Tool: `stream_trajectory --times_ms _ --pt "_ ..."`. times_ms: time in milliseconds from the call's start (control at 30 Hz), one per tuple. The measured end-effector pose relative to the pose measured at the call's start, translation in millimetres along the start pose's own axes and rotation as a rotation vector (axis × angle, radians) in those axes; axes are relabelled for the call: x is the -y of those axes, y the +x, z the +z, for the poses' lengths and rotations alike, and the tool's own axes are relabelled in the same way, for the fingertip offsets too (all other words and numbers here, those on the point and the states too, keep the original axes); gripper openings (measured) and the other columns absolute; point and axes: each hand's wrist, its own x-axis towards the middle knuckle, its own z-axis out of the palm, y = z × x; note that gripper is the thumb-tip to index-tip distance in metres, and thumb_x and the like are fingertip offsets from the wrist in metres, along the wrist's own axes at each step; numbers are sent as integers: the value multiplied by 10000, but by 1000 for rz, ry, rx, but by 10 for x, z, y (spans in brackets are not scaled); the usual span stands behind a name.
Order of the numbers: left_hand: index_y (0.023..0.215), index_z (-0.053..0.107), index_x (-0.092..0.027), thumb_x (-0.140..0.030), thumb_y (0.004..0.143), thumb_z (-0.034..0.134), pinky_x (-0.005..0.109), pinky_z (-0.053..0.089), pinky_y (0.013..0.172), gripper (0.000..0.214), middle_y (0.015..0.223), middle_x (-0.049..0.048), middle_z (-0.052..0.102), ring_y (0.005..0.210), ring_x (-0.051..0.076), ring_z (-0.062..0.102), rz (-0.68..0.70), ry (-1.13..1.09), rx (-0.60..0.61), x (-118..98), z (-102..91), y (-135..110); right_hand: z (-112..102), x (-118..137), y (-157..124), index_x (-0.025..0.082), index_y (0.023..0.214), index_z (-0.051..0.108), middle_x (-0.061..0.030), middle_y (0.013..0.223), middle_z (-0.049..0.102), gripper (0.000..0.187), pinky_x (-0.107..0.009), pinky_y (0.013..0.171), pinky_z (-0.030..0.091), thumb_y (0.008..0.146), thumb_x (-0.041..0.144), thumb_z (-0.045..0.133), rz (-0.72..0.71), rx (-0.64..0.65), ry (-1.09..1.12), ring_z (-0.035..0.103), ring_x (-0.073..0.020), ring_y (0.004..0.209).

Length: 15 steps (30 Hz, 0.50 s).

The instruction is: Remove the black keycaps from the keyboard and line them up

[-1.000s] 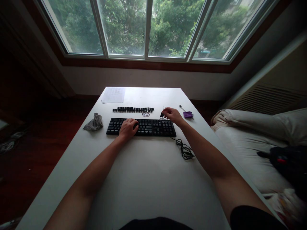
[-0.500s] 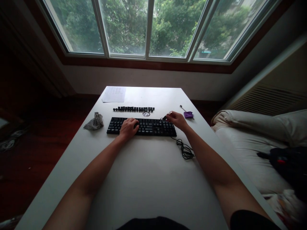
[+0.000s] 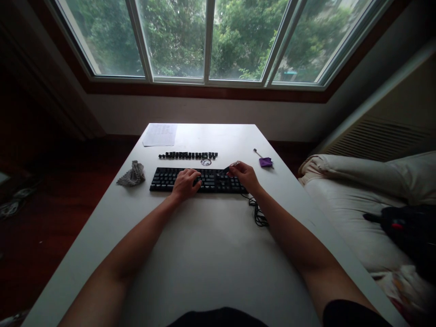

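White table [image 3: 204, 245] faces a window [image 3: 179, 41], left fingers [image 3: 192, 173] loose on keyboard [image 3: 208, 181], right fingers [image 3: 235, 170] pinching dark object [image 3: 226, 170].

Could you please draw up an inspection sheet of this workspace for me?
Surface: smooth white table, items on its far half.
Things at hand: long black keyboard; row of small loose black keycaps beyond it.
Clutter: crumpled grey cloth left; small purple pouch right; white paper sheets far left.
Hands: left hand lies over the keyboard's middle; right hand pinches a small dark object, too small to identify, near its far edge.
Cables: looped black cable, partly hidden by the right forearm.
Surroundings: wide multi-pane window beyond; pale cushioned couch right.
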Motion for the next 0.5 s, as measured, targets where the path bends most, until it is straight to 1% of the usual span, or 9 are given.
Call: stream_trajectory --times_ms 67,133,233,333,500 --pt "1174 658 -257 -353 936 607 448 446 994 262 1196 66 677 1128 274 588 22 -37 5 -72 9 1 152 60 -72 214 920 699 -34 786 735 353 -349 739 604 828 554 730 -16 41 -6 718 -196 738" --pt "1194 650 -256 -365 938 612 443 449 986 281 1191 64 684 1116 269 595 40 -67 12 -120 16 0 289 103 -144 217 932 705 -32 793 737 352 -352 737 604 824 552 734 -28 51 -13 719 -202 740" --pt "1197 651 -251 -350 935 626 433 451 978 282 1169 56 696 1097 259 602 65 -95 19 -134 32 -1 435 140 -228 217 938 709 -32 819 740 350 -362 759 605 819 544 741 -33 61 -5 721 -209 758" --pt "1167 667 -249 -323 935 627 425 451 968 246 1137 50 709 1072 251 610 77 -106 25 -114 59 0 500 155 -273 214 943 709 -35 829 741 340 -360 758 602 816 526 752 -32 66 13 719 -210 758" --pt "1144 680 -248 -294 945 609 419 455 944 216 1084 46 722 1027 244 623 82 -103 40 -108 106 3 533 126 -302 211 927 699 -37 805 730 328 -351 742 596 835 524 734 -21 83 13 713 -211 754"
